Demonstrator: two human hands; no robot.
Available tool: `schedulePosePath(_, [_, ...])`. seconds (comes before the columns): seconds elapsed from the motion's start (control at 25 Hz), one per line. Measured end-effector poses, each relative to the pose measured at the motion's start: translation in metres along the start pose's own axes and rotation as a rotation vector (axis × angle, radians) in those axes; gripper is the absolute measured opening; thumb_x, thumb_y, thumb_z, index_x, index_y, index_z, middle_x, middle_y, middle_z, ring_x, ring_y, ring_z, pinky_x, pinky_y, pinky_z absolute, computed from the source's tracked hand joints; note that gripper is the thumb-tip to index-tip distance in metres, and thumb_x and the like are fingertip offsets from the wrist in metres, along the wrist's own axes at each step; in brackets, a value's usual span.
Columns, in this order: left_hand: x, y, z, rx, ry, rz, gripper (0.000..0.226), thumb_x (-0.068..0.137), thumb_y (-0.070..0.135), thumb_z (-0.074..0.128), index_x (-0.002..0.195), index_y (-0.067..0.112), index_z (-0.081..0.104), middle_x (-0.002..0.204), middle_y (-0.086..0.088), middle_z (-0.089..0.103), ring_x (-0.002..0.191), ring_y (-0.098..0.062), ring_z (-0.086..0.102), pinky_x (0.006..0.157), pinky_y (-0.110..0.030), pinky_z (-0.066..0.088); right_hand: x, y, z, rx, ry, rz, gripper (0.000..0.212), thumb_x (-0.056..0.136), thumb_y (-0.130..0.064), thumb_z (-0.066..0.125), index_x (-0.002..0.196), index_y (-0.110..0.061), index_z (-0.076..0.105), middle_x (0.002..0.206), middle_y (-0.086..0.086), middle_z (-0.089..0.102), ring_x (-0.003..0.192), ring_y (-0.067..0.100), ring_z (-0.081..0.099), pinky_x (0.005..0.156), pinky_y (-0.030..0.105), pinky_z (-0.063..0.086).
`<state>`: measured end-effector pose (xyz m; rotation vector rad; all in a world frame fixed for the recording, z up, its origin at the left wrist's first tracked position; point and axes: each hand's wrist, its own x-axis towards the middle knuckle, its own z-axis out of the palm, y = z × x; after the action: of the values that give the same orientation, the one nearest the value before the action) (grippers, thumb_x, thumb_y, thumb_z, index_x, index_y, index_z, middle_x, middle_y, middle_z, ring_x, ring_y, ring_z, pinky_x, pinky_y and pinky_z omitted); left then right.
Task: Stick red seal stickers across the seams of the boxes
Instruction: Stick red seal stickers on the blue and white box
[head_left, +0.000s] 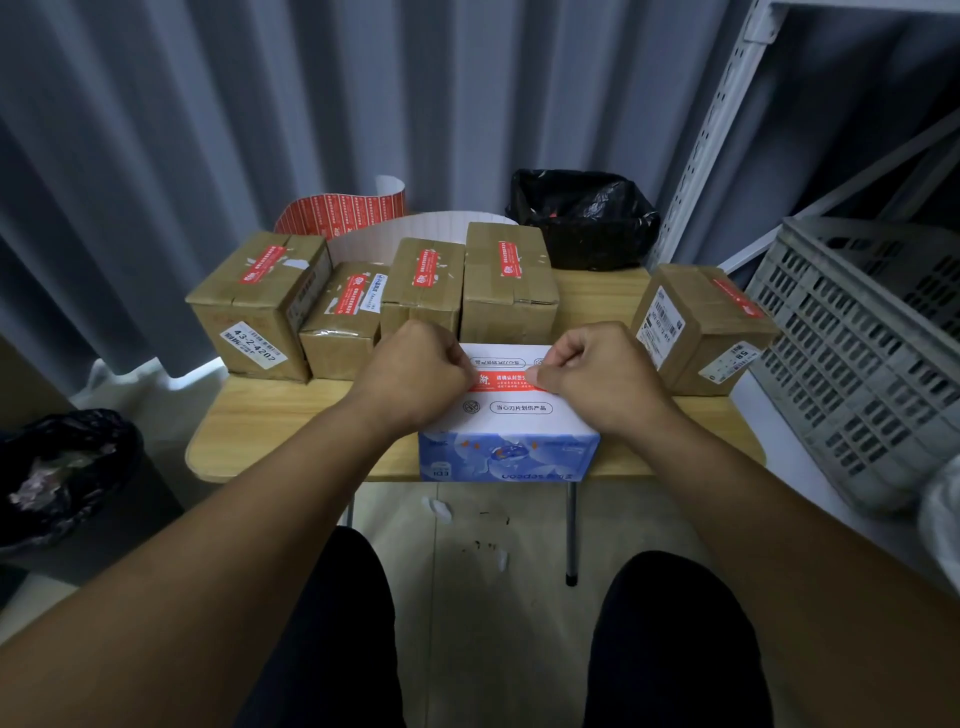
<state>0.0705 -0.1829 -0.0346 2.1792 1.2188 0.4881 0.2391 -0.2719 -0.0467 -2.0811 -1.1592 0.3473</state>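
Setting: wooden table (270, 415) before a grey curtain; the brown boxes (249, 306) along its far edge already wear red seals.
Task box: white and blue box (509, 452), at the table's front edge, centre frame.
Sticker: red seal sticker (506, 378) lies across that box's top.
Left hand (415, 374): fingers curled tight, pinching the sticker's left end.
Right hand (597, 374): curled likewise, nipping the right end.
Risk: uneven tension between the hands could set it crooked or wrinkled, off the seam.

Matt brown cardboard boxes (511, 283) sit on a smooth wood-grain table (291, 426); glossy black plastic bag (587, 218) far right, grey plastic crate (857, 332) beside it.
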Motion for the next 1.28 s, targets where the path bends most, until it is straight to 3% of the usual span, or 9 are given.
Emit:
schedulePosePath(0.2, [0.001,-0.001,0.001,0.022,0.001,0.004,0.012,0.091,0.023,0.068,0.086,0.018,0.078,0.096,-0.001,0.075,0.09,-0.018,0.066,0.063,-0.026,0.042,0.0,-0.001,-0.001,-0.024,-0.006,-0.011,0.021,0.079,-0.028,0.084,0.069,-0.015,0.07,0.061,-0.012,0.062,0.062,0.006,0.057,0.06,0.025,0.041])
schedulePosePath(0.48, [-0.002,0.0,0.0,0.022,-0.004,0.017,0.013,0.093,0.023,0.067,0.086,0.017,0.077,0.095,0.0,0.075,0.087,-0.016,0.065,0.065,-0.026,0.043,0.006,-0.008,-0.01,0.037,-0.124,0.046,0.017,0.078,-0.023,0.086,0.074,-0.012,0.073,0.074,-0.002,0.073,0.072,0.013,0.067,0.07,0.032,0.054])
schedulePosePath(0.68, [-0.002,-0.001,0.0,0.012,-0.019,0.013,0.011,0.091,0.025,0.071,0.085,0.018,0.077,0.089,0.003,0.071,0.081,-0.012,0.062,0.057,-0.024,0.041,0.011,-0.019,-0.019,0.093,-0.227,0.157,0.019,0.074,-0.016,0.089,0.072,-0.009,0.071,0.048,-0.008,0.064,0.047,0.003,0.058,0.052,0.02,0.043])
schedulePosePath(0.8, [-0.001,0.0,0.001,0.0,-0.028,0.009,0.011,0.09,0.025,0.073,0.082,0.019,0.076,0.089,0.003,0.071,0.079,-0.011,0.062,0.06,-0.026,0.044,0.011,-0.022,-0.015,0.03,-0.209,0.155,0.026,0.068,-0.023,0.093,0.071,-0.009,0.07,0.064,0.001,0.069,0.062,0.013,0.062,0.059,0.028,0.051])
schedulePosePath(0.92, [-0.001,0.001,0.001,0.001,-0.017,0.009,0.011,0.089,0.025,0.074,0.079,0.02,0.075,0.087,0.002,0.071,0.081,-0.013,0.063,0.065,-0.027,0.047,0.009,-0.024,-0.008,-0.087,-0.166,0.141,0.04,0.063,-0.043,0.092,0.074,-0.013,0.069,0.077,0.004,0.072,0.078,0.023,0.069,0.074,0.04,0.055])
schedulePosePath(1.08, [-0.002,-0.001,0.001,-0.016,-0.022,0.011,0.015,0.089,0.023,0.075,0.074,0.023,0.071,0.076,0.006,0.065,0.073,-0.009,0.06,0.058,-0.025,0.041,-0.001,-0.03,0.005,-0.255,-0.069,0.16,0.065,0.055,-0.073,0.08,0.087,-0.018,0.067,0.087,-0.001,0.07,0.084,0.026,0.066,0.069,0.033,0.048])
schedulePosePath(1.28, [-0.001,-0.003,0.001,-0.039,-0.016,0.02,0.01,0.088,0.021,0.075,0.079,0.016,0.077,0.081,0.003,0.071,0.084,-0.017,0.066,0.067,-0.025,0.044,-0.007,-0.03,0.008,-0.236,-0.053,0.162,0.059,0.062,-0.065,0.083,0.094,-0.021,0.06,0.093,-0.002,0.065,0.087,0.026,0.062,0.069,0.033,0.045])
